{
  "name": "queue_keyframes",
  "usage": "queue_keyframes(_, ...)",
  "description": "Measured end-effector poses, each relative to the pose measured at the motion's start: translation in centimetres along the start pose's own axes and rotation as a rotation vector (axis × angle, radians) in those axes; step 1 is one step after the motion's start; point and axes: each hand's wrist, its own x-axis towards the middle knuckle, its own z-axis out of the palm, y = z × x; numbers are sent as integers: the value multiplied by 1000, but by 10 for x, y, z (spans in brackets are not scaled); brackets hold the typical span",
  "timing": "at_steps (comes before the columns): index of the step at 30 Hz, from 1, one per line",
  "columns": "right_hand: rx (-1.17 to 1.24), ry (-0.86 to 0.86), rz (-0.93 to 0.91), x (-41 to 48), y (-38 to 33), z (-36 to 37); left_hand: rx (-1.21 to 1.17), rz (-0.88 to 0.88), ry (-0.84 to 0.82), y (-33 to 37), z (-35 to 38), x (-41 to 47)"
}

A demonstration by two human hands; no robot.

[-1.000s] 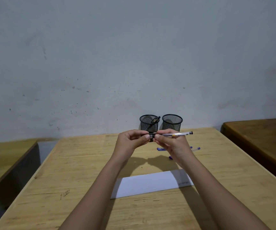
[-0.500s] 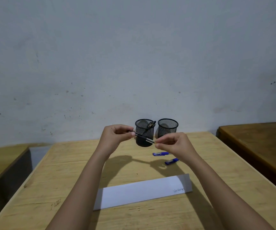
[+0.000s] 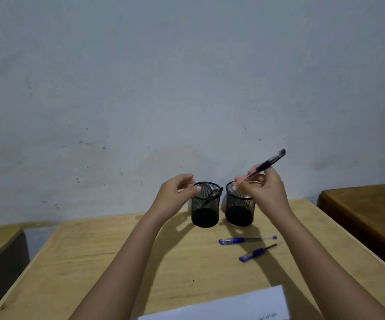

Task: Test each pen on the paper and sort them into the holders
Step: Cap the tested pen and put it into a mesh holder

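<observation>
Wooden desk (image 3: 117,262), scuffed grey wall behind: a moment ago both hands held the black pen (image 3: 268,163) together, now the left hand (image 3: 175,195) has let go and hangs loosely curled, empty, by the left holder's (image 3: 205,209) rim. Right hand (image 3: 265,192) pinches the pen tilted, tip at the mouth of the right holder (image 3: 240,211), so I'd guess it's about to drop in, leaving two blue pens (image 3: 247,239) on the desk between holders and paper (image 3: 233,306).

There are two black mesh holders (image 3: 205,204) (image 3: 240,210), four pens (image 3: 270,161) (image 3: 215,193) (image 3: 244,240) (image 3: 256,252) and one white sheet of paper (image 3: 233,306).
</observation>
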Motion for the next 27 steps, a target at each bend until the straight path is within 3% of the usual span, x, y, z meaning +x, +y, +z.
queue_keyframes(4, 284, -44, 88, 32, 10, 13, 227, -100, -76, -33, 10, 15)
queue_keyframes(8, 89, -72, 78, 55, 37, 27, 257, -91, -96, -48, 22, 28)
queue_keyframes(13, -285, -138, 60, 70, 48, 31, 51, -98, -100, -52, 29, 31)
queue_keyframes(20, -334, -383, 62, 70, 52, 37, -16, -120, -77, -56, 30, 32)
queue_keyframes(27, -288, -288, 29, 49, 33, 14, 44, -176, -25, -43, 29, 21)
